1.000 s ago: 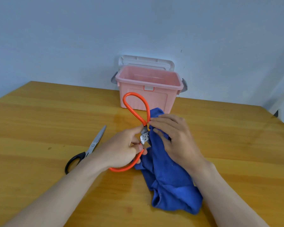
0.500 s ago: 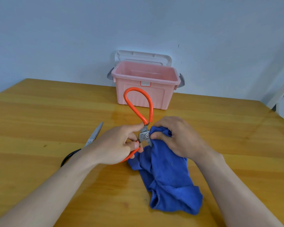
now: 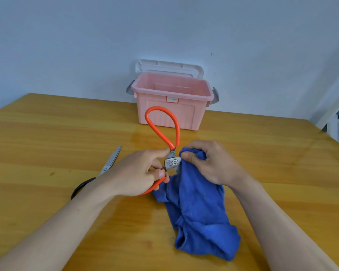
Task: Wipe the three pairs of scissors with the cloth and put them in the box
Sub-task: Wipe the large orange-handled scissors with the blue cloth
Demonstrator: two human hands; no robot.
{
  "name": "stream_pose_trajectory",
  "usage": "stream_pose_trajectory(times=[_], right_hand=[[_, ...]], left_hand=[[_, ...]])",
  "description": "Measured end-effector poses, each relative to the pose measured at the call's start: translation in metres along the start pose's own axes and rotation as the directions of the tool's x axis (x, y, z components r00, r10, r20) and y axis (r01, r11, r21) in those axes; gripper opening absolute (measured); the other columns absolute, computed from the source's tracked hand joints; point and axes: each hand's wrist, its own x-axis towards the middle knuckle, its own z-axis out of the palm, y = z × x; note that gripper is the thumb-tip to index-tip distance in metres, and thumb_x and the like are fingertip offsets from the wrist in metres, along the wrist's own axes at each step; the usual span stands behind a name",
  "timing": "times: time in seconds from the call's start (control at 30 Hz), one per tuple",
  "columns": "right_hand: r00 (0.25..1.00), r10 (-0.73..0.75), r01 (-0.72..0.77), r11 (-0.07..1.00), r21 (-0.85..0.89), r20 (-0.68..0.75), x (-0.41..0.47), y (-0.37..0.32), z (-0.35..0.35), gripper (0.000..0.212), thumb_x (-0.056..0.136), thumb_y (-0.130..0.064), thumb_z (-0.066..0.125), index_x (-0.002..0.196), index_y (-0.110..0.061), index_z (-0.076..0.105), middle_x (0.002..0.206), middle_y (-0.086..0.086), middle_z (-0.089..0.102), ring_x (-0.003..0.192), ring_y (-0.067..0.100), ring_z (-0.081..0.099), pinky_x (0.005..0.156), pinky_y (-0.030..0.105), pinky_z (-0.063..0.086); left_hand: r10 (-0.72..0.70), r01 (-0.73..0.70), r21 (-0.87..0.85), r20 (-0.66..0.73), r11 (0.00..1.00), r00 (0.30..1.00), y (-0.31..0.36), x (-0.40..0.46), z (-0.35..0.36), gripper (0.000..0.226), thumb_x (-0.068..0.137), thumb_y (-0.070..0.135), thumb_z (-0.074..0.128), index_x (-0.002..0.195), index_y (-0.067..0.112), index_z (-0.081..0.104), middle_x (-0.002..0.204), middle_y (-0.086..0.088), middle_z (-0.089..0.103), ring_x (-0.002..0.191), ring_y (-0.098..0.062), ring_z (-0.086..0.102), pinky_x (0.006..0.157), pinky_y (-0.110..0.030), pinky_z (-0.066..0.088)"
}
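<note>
Two pairs of scissors show on the yellow wooden table; the third is not in view, perhaps already inside the open pink plastic box at twelve o'clock, though its floor cannot be seen. The left hand curls its fingers round the lower loop of the orange-handled steel scissors and holds them lifted with the upper loop pointing toward twelve o'clock, which leaves the pivot and short blades facing the other hand. The right hand pinches a bunched fold of the blue terry cloth against the blades just at three o'clock of the pivot, thumb and fingertips closed on the fabric, so the metal can be rubbed between layers without bare skin meeting the edges. The rest of the cloth trails down onto the table toward five o'clock. The black-handled steel scissors lie flat at nine o'clock of the left hand, blades shut and pointing toward one o'clock, apparently awaiting their turn. The box's white lid stands propped behind it, keeping the opening free for dropping scissors in
</note>
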Motion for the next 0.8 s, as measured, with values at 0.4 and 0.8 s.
stream_pose_trajectory(times=[0.4, 0.8], right_hand=[[0.998, 0.038, -0.039, 0.998, 0.041, 0.042, 0.0, 0.001, -0.006, 0.005, 0.091, -0.022, 0.069, 0.09, -0.02, 0.074, 0.082, -0.005, 0.072, 0.079, 0.012, 0.064, 0.076, 0.033, 0.051], [0.994, 0.081, -0.077, 0.996, 0.055, -0.078, 0.001, -0.002, 0.003, 0.04, 0.088, -0.04, 0.07, 0.062, -0.011, 0.06, 0.053, 0.003, 0.05, 0.052, 0.015, 0.043, 0.052, 0.036, 0.037]], left_hand=[[-0.006, 0.006, -0.021, 0.009, 1.0, 1.0, 0.0, 0.0, -0.001, 0.062, 0.099, 0.015, 0.052, 0.151, 0.036, 0.023, 0.09, 0.016, 0.073, 0.073, -0.011, 0.071, 0.076, -0.034, 0.057], [0.0, 0.002, -0.08, 0.032, 0.997, 0.999, 0.0, 0.002, 0.003, 0.063, 0.1, 0.015, 0.051, 0.151, 0.035, 0.021, 0.089, 0.018, 0.073, 0.072, -0.011, 0.071, 0.079, -0.031, 0.056]])
